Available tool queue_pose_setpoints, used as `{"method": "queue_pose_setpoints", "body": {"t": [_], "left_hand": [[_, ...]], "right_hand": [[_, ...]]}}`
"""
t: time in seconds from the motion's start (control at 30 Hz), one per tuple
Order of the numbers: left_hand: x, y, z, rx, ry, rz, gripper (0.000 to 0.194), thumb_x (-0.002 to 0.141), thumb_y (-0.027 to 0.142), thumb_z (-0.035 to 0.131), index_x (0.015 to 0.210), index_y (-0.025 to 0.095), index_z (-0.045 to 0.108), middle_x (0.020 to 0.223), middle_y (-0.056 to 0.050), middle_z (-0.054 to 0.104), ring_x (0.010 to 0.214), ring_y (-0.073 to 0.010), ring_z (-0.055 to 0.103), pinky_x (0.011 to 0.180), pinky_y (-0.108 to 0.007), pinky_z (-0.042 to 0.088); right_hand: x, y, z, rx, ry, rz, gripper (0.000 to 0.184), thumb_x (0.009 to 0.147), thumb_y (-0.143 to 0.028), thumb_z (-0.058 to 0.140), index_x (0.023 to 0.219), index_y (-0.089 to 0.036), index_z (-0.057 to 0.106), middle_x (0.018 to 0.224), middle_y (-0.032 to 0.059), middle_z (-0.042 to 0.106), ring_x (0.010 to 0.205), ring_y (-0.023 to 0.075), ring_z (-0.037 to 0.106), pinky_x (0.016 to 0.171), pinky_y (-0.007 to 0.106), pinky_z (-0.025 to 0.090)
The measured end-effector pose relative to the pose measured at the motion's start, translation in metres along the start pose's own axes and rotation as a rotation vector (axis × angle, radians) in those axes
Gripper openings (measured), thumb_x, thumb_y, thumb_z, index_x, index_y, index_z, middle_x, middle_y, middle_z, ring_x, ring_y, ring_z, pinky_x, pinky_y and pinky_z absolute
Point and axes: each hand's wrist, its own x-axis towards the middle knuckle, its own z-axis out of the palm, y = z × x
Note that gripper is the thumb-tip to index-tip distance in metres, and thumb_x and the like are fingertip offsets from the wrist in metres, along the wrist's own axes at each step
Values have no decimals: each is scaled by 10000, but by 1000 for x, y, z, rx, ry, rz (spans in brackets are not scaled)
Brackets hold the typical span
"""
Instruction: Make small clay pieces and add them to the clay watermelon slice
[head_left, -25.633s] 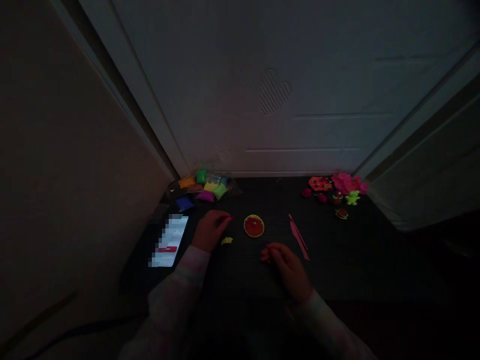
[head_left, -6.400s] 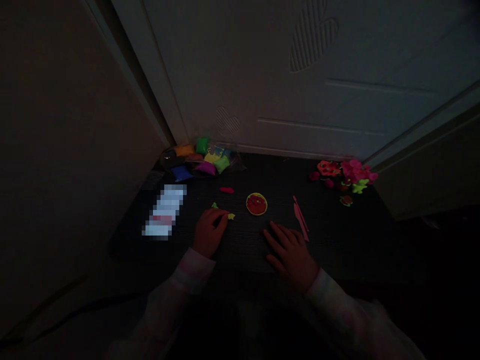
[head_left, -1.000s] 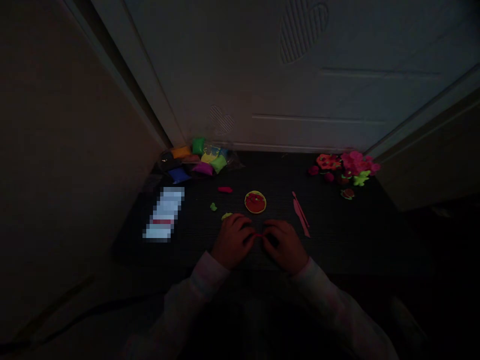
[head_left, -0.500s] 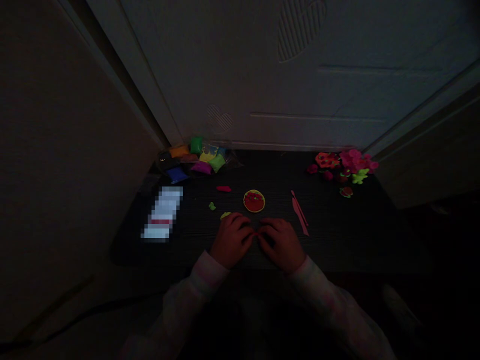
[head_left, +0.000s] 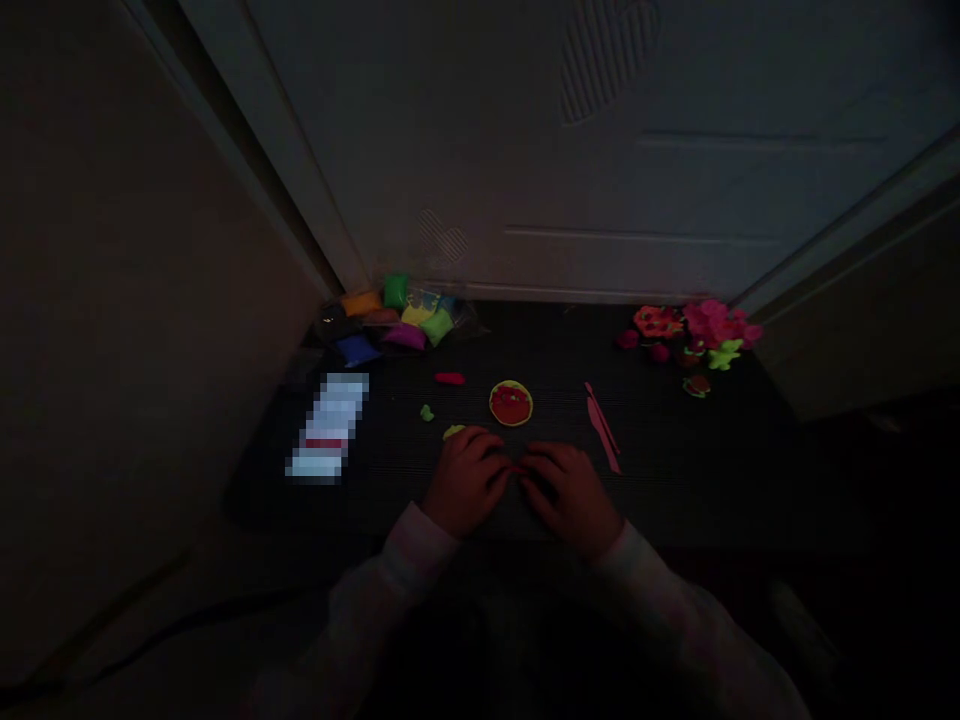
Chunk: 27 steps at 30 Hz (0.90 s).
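One small red piece (head_left: 517, 469): lower centre of the frame, between left hand (head_left: 466, 482) and right hand (head_left: 571, 495), fingertips nearly meeting; whether pinched, cannot tell
Yellow-rimmed disc (head_left: 511, 411): just below frame centre

Two hands were counted, one left hand (head_left: 466, 482) and one right hand (head_left: 574, 490), with one red bit (head_left: 517, 468) held between them. One yellow-rimmed disc (head_left: 511, 410), one pinkish-red roll (head_left: 450, 379), one green lump (head_left: 427, 412) and one yellow scrap (head_left: 454, 432) were seen on one table (head_left: 675, 480). Two pink tools (head_left: 602, 435) were laid out, and one screen (head_left: 328, 428) was shown. Nine coloured packets (head_left: 406, 336) were made out — more may have been hidden. Two magenta balls (head_left: 660, 353), one orange piece (head_left: 658, 321), one yellow-green figure (head_left: 724, 354) and one small brown-and-green piece (head_left: 696, 386) were counted; the pink petals (head_left: 718, 324) could not be. Two ribbed hearts (head_left: 607, 60) were borne by one door (head_left: 465, 130).
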Motion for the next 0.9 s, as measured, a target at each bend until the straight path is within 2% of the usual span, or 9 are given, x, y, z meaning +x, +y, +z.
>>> {"method": "queue_pose_setpoints", "body": {"t": [0.13, 0.33, 0.57, 0.77, 0.9], "left_hand": [[0, 0, 0, -11, 14, 4, 99, 720, 179, 531, 754, 198, 622, 932, -36, 585, 974, -200, 426, 840, -386, 380], [-1, 0, 2, -9, 0, -9, 95, 730, 194, 528, 757, 196, 619, 936, -33, 580, 978, -198, 419, 852, -380, 368], [-1, 0, 1, -1, -10, 0, 96, 733, 190, 525, 760, 193, 617, 941, -33, 579, 980, -198, 414, 853, -375, 370], [0, 1, 1, 4, 15, 3, 92, 737, 200, 526, 743, 189, 617, 923, -34, 582, 964, -197, 426, 856, -388, 370], [0, 1, 0, 3, 8, 3, 93, 733, 202, 529, 750, 194, 620, 927, -34, 582, 973, -204, 424, 843, -391, 381]], "right_hand": [[-8, -4, -5, -90, -56, -55, 318, 782, -291, 460, 1088, -235, 521, 1114, 89, 513, 978, 221, 453, 783, 386, 363], [-7, -6, -8, -162, -121, -74, 301, 794, -285, 443, 1077, -244, 535, 1167, 74, 498, 1000, 230, 430, 794, 393, 347], [-9, -1, -8, -152, -109, -94, 350, 796, -299, 437, 1136, -237, 493, 1204, 87, 463, 1003, 229, 430, 783, 391, 358], [-9, -3, -7, -182, -100, -79, 296, 800, -280, 432, 1065, -219, 548, 1185, 79, 488, 993, 232, 435, 788, 392, 361], [-11, -2, -7, -180, -66, -102, 313, 796, -269, 441, 1085, -196, 535, 1184, 95, 485, 986, 223, 443, 789, 383, 368]]}}
